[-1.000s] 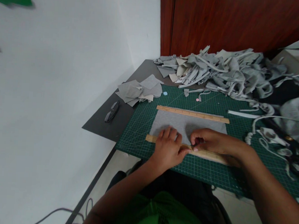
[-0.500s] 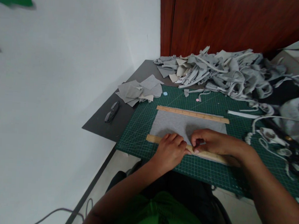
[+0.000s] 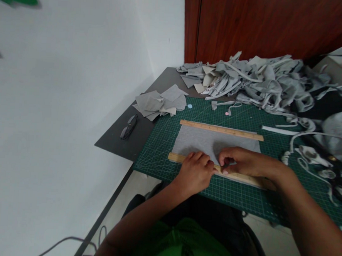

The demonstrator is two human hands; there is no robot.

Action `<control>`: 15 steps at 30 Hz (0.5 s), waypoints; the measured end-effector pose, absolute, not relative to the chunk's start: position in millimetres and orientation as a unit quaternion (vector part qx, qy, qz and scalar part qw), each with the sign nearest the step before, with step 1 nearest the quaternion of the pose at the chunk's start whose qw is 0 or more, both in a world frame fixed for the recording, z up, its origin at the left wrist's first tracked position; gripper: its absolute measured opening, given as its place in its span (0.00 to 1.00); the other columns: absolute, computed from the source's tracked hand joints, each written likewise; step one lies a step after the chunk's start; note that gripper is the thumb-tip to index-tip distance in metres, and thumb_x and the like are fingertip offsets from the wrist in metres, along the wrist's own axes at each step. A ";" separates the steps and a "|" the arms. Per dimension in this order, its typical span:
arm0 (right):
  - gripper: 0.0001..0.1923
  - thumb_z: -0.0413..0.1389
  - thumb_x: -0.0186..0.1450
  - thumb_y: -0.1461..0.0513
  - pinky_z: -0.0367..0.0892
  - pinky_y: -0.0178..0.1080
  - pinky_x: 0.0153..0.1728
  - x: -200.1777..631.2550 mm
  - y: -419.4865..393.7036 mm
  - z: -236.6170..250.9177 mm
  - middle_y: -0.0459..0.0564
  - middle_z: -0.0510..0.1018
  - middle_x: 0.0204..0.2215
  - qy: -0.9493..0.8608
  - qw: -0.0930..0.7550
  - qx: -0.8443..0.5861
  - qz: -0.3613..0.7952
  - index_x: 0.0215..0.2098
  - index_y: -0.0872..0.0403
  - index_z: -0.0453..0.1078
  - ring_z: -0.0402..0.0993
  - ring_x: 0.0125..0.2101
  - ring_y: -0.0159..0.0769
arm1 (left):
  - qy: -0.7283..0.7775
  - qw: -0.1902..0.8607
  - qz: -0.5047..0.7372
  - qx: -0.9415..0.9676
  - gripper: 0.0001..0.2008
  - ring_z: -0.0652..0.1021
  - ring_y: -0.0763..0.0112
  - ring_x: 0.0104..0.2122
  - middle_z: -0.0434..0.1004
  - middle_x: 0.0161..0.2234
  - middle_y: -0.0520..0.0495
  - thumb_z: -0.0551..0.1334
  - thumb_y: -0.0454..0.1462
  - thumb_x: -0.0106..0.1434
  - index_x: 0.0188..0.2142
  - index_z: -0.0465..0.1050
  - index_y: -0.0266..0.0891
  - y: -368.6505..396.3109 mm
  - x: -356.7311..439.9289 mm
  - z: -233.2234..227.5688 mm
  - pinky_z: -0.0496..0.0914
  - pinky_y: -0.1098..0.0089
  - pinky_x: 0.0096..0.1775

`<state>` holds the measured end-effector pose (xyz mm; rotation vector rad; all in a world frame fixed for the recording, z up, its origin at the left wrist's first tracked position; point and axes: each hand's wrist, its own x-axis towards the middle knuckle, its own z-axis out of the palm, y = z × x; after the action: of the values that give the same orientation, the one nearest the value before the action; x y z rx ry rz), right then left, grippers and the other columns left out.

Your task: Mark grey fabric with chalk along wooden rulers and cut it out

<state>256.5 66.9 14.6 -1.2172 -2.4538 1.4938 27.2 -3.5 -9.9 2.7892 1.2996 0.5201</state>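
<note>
Both my hands sat on the near wooden ruler [image 3: 214,170]: left hand [image 3: 195,173] curled with fingers pressing it down, right hand [image 3: 240,162] pinching at its edge, fingertips bunched. That ruler ran left-right along the near edge of the grey fabric piece [image 3: 213,142] on the green cutting mat [image 3: 242,194]. Second ruler [image 3: 221,130] lay parallel along the far edge.
</note>
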 end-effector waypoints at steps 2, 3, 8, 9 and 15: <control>0.08 0.62 0.59 0.57 0.64 0.40 0.38 256.7 67.1 13.6 0.46 0.75 0.31 -0.788 0.011 -0.389 0.477 0.34 0.52 0.74 0.70 0.35 0.40 | 0.418 0.009 0.167 0.893 0.11 0.76 0.58 0.46 0.79 0.40 0.46 0.60 0.42 0.73 0.39 0.77 0.39 -4.0 27.5 -9.3 0.69 0.56 0.45; 0.08 0.62 0.59 0.57 0.64 0.40 0.38 257.0 67.2 13.1 0.46 0.75 0.31 -0.789 0.012 -0.389 0.475 0.34 0.52 0.74 0.70 0.35 0.40 | 0.421 0.008 0.166 0.892 0.11 0.76 0.58 0.46 0.78 0.40 0.46 0.61 0.42 0.73 0.39 0.78 0.39 -4.2 27.7 -8.9 0.69 0.56 0.45; 0.08 0.61 0.59 0.57 0.64 0.40 0.37 257.6 67.4 12.7 0.46 0.74 0.31 -0.789 0.011 -0.386 0.477 0.34 0.52 0.74 0.70 0.35 0.39 | 0.427 0.007 0.161 0.890 0.11 0.76 0.57 0.45 0.79 0.39 0.45 0.61 0.42 0.73 0.39 0.78 0.38 -4.9 28.0 -6.6 0.70 0.55 0.44; 0.08 0.62 0.59 0.57 0.64 0.39 0.37 257.6 67.4 12.6 0.46 0.74 0.31 -0.789 0.010 -0.387 0.478 0.34 0.52 0.73 0.70 0.35 0.39 | 0.427 0.008 0.161 0.890 0.11 0.76 0.57 0.45 0.79 0.39 0.45 0.61 0.42 0.73 0.39 0.78 0.38 -4.9 28.0 -6.2 0.70 0.55 0.44; 0.08 0.62 0.59 0.57 0.63 0.39 0.36 258.0 67.9 10.2 0.45 0.74 0.31 -0.789 0.008 -0.392 0.473 0.35 0.52 0.73 0.69 0.34 0.39 | 0.427 0.015 0.160 0.890 0.10 0.77 0.56 0.46 0.79 0.39 0.44 0.60 0.41 0.72 0.39 0.77 0.38 -5.1 27.9 -5.9 0.70 0.55 0.45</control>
<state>258.0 67.9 10.2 -1.2269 -2.4648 1.4798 27.9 -5.1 -5.9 2.7700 1.3282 0.4991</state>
